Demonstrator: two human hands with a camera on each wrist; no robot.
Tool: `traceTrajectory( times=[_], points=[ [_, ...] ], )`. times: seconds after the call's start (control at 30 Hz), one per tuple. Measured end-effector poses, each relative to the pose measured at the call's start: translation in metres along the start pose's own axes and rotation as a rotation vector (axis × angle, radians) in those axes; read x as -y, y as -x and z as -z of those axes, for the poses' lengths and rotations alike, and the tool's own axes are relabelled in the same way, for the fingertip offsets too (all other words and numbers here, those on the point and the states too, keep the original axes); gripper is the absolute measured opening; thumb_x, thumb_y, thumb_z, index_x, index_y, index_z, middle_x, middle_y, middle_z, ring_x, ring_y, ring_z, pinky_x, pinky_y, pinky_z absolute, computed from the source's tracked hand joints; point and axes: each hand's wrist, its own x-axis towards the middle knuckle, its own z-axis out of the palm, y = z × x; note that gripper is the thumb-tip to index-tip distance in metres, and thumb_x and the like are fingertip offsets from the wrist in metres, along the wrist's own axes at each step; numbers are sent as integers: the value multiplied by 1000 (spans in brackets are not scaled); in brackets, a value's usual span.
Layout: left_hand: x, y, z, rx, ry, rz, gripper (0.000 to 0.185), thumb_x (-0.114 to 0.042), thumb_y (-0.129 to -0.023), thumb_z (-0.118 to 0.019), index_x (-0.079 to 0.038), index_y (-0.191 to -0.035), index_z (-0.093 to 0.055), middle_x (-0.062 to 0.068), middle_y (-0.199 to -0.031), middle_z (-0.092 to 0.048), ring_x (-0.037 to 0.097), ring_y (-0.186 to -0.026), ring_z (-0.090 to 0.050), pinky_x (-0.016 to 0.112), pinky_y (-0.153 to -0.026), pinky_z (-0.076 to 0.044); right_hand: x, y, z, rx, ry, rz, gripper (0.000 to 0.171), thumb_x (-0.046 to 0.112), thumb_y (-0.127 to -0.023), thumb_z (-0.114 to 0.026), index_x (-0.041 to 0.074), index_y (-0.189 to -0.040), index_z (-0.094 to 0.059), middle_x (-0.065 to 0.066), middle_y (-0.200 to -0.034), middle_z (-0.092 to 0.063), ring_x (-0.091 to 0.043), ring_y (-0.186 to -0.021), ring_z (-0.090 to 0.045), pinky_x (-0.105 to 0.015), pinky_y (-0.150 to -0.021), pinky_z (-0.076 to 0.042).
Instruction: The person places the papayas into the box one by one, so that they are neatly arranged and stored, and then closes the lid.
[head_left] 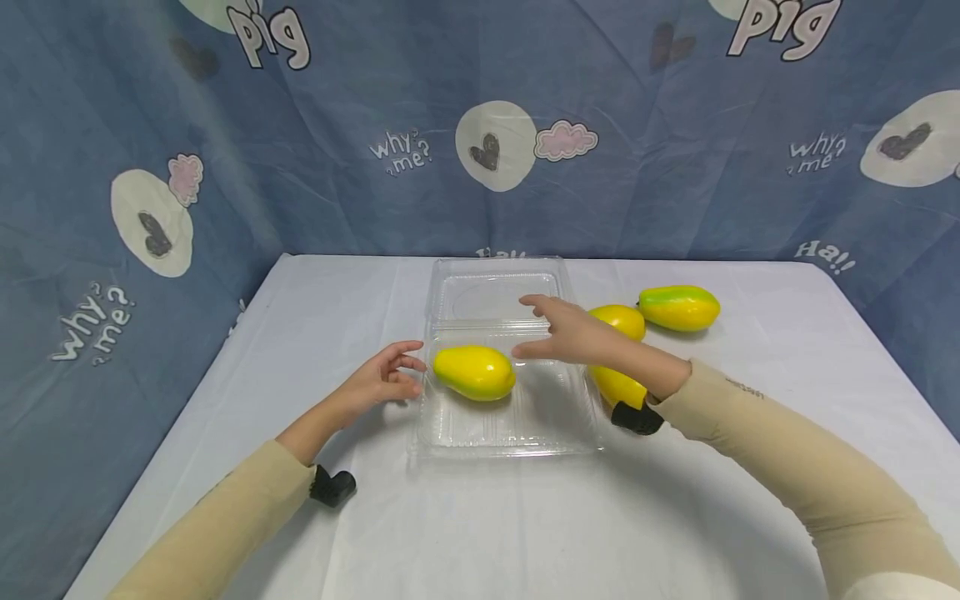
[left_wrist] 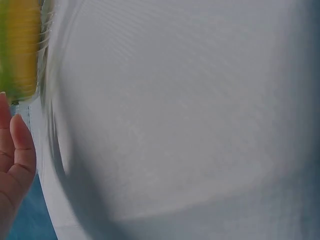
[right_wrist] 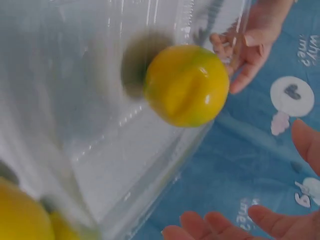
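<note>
A yellow-green papaya (head_left: 475, 372) lies in the base of a clear plastic box (head_left: 465, 432), toward its left side. My left hand (head_left: 378, 377) is just outside the box's left edge, fingers loosely bent and holding nothing. Over the box, my right hand (head_left: 573, 331) hovers to the right of the papaya, with thumb and fingers spread apart and nothing between them. The right wrist view shows a gap between the right hand (right_wrist: 285, 225) and the papaya (right_wrist: 187, 85). Only part of the left hand (left_wrist: 17, 162) shows in the left wrist view.
Right of the box, one papaya (head_left: 621, 318) and another papaya (head_left: 617, 386) lie partly hidden by the right arm. A greener papaya (head_left: 678, 308) rests farther back. The box's lid (head_left: 495, 271) lies folded back toward the blue printed curtain (head_left: 637, 217). White cloth (head_left: 495, 525) covers the table.
</note>
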Motion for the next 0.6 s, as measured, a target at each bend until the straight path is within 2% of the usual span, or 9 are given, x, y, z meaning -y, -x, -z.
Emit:
traceTrajectory(
  times=[0.13,0.37,0.6],
  points=[
    [0,2,0,8,-5,-4,72,-12,-83,-65,-5,-142,-24,23,-128,-42,11,-87,-55,25,-74,-47,-8,13,7,-11,-24,-5,79,38,-81,-67,10,-143,-26,-19,-139,-37,-37,-117,-47,-47,-94,-42],
    [-1,6,-3,11,-3,13,72,-10,-83,-65,-6,-142,-24,21,-128,-42,10,-87,-56,23,-74,-47,-25,33,12,-44,-29,-32,79,40,-82,-66,11,-143,-26,-19,-141,-36,-37,-124,-39,-53,-99,-33],
    [-1,7,-4,22,13,7,72,-10,-84,-64,-4,-142,-22,22,-127,-42,9,-85,-56,23,-74,-47,-43,51,13,-116,-26,-36,73,35,-82,-66,6,-140,-32,-21,-137,-39,-39,-118,-43,-53,-96,-37]
  ],
)
